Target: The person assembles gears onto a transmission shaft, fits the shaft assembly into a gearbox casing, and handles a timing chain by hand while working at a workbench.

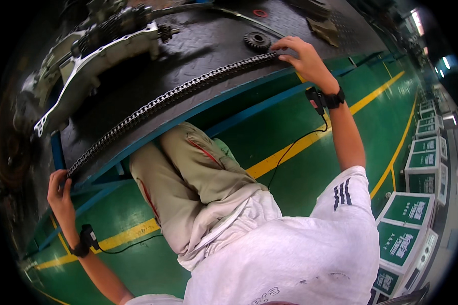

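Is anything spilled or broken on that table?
Nothing clearly spilled or broken. Dark patches on the table look odd, but I can't tell whether they're grease or shadow. The chain between the left hand and right hand runs neatly along the edge.

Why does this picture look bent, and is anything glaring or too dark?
In the head view, the fisheye lens bows the workbench and blackens the rim; lamps glare at upper right, and the green floor shines; the chain looks fairly sharp; the far left sinks into shadow.

It's a mechanical workshop: chain [188, 85], gear [251, 42] and metal casing [85, 68] at the bench [204, 31], yellow lines [290, 151] striping the green floor [254, 137]!
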`<action>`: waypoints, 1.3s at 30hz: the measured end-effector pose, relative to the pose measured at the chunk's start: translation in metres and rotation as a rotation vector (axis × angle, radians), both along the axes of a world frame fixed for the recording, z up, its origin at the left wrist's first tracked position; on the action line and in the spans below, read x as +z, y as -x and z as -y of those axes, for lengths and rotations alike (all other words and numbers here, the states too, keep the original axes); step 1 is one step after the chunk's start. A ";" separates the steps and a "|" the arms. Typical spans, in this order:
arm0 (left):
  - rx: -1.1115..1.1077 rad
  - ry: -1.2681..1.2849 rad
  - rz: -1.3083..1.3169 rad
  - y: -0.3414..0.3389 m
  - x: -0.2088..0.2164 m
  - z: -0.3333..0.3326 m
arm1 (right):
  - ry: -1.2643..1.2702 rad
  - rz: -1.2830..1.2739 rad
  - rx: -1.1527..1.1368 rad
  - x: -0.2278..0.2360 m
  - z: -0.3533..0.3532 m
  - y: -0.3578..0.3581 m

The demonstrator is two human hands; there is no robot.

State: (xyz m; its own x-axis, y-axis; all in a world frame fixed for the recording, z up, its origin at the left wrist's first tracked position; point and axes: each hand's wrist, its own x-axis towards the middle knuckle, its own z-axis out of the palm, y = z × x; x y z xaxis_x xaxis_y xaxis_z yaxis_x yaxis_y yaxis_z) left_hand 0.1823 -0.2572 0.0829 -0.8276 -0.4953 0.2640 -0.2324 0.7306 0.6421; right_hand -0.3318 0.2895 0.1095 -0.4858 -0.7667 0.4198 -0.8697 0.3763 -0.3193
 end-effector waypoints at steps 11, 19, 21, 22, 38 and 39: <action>0.008 -0.025 -0.017 0.016 0.006 -0.002 | -0.077 -0.130 0.055 0.004 -0.007 -0.002; 0.042 0.265 0.006 0.017 0.024 -0.044 | -0.068 -0.068 0.050 -0.010 0.006 -0.001; 0.036 0.325 -0.005 0.019 0.037 -0.058 | -0.061 -0.110 0.057 -0.010 0.007 0.002; 0.051 0.339 -0.013 0.014 0.027 -0.034 | -0.059 -0.148 0.100 -0.007 0.019 0.004; -0.025 0.331 -0.020 0.030 0.053 -0.067 | -0.012 -0.070 0.081 -0.009 0.006 -0.001; -0.017 0.344 0.008 0.026 0.057 -0.069 | -0.007 -0.071 0.095 -0.009 0.011 0.001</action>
State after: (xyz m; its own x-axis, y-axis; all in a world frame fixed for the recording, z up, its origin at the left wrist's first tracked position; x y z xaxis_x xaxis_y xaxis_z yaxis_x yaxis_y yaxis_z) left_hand 0.1565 -0.1879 0.1400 -0.8379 -0.3641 0.4066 -0.2220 0.9079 0.3555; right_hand -0.3327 0.2781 0.1004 -0.3796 -0.8112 0.4448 -0.9221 0.2929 -0.2527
